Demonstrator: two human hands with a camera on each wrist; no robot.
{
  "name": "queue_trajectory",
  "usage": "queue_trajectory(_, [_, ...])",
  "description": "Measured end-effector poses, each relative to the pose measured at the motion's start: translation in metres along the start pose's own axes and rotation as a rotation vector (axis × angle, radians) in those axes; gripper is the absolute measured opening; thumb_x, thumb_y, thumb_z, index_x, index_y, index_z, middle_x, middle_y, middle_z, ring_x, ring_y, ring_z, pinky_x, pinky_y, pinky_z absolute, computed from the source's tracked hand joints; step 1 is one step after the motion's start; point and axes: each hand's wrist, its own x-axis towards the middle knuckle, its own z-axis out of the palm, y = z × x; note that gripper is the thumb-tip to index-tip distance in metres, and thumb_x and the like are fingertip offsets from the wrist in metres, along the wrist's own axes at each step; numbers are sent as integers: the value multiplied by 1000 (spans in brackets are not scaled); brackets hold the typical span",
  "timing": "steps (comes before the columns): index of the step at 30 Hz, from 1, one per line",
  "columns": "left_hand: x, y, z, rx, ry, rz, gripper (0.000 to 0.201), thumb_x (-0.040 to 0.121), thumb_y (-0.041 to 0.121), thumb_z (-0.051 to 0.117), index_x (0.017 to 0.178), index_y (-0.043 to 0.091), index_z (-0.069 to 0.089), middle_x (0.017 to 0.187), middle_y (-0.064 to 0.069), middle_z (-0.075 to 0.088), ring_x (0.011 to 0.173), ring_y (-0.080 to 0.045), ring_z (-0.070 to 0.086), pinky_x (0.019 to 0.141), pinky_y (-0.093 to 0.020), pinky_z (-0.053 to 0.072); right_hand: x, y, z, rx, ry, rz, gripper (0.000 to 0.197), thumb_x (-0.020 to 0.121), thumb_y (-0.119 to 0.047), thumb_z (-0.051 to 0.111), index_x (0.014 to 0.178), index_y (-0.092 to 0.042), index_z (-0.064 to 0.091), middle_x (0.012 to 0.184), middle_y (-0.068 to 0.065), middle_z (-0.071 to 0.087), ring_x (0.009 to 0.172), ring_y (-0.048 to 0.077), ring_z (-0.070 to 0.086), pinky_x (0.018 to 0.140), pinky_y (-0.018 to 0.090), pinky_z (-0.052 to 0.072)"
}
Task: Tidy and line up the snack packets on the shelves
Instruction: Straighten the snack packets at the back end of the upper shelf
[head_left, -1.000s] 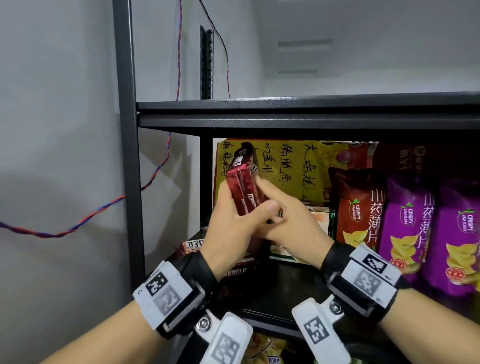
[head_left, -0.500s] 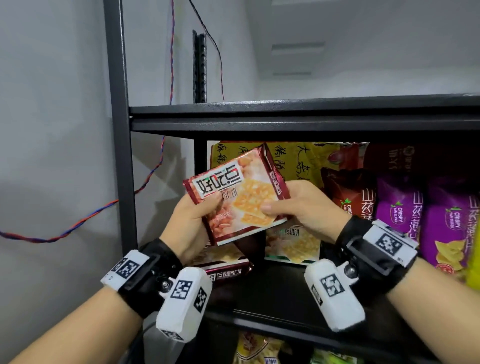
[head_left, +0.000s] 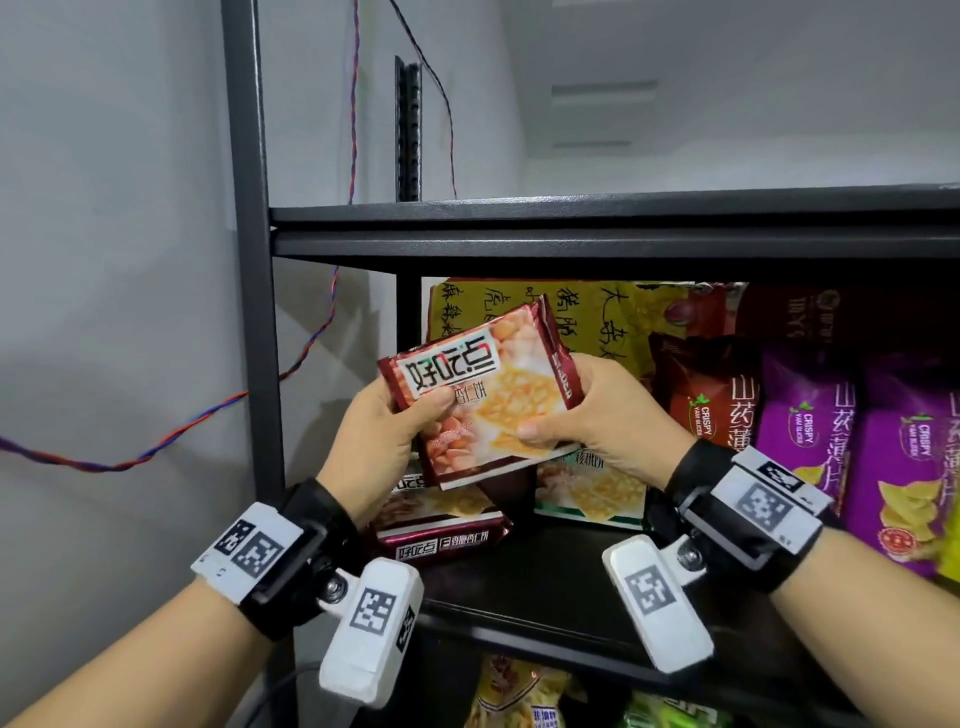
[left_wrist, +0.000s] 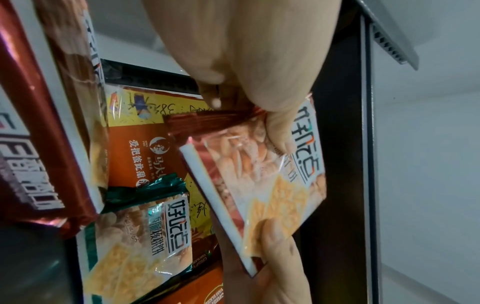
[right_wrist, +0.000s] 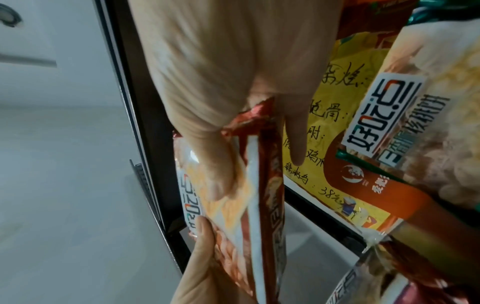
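A red-brown biscuit packet (head_left: 483, 395) is held face-up in front of the shelf's left end, tilted, by both hands. My left hand (head_left: 415, 410) grips its left edge with the thumb on the printed front. My right hand (head_left: 556, 410) pinches its right edge, thumb on the front and fingers behind. In the left wrist view the packet (left_wrist: 259, 185) hangs from my left hand. The right wrist view shows the packet (right_wrist: 259, 205) edge-on. A matching red packet (head_left: 441, 535) lies flat on the shelf board (head_left: 545, 597) below. A green packet (head_left: 587, 493) stands beside it.
A big yellow bag (head_left: 571, 322) leans at the back. To the right stand a red-brown yam crisp bag (head_left: 706, 395) and purple crisp bags (head_left: 810, 431). The upper shelf (head_left: 571, 228) and black post (head_left: 249, 260) bound the bay. More packets (head_left: 519, 696) sit on the shelf below.
The packet, held edge-on and upright a second ago, has been turned so its printed face shows. Both hands now hold it by its sides, slightly nearer me.
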Motion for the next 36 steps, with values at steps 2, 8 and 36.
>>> queue_trajectory(2, [-5, 6, 1, 49, -9, -30, 23, 100, 30, 57, 116, 20, 70, 110, 0, 77, 103, -22, 73, 92, -40, 55, 3, 1, 5, 45, -10, -3, 24, 73, -9, 83, 95, -8, 71, 92, 7, 77, 85, 21, 74, 72, 27, 59])
queue_trajectory(8, [0, 3, -18, 259, 125, -344, 75, 90, 75, 41, 112, 8, 67, 111, -4, 71, 99, -19, 65, 90, -32, 48, 14, 15, 11, 136, 140, 67, 17, 80, -17, 78, 93, -6, 73, 95, 6, 77, 90, 20, 73, 83, 28, 56])
queue_trajectory(36, [28, -19, 7, 545, -93, -489, 124, 57, -17, 85, 152, 31, 21, 98, -14, 66, 74, -27, 69, 61, -38, 60, 83, 41, 20, -94, 427, 239, 15, 95, -26, 55, 89, -11, 56, 76, -1, 52, 75, 20, 50, 61, 27, 43])
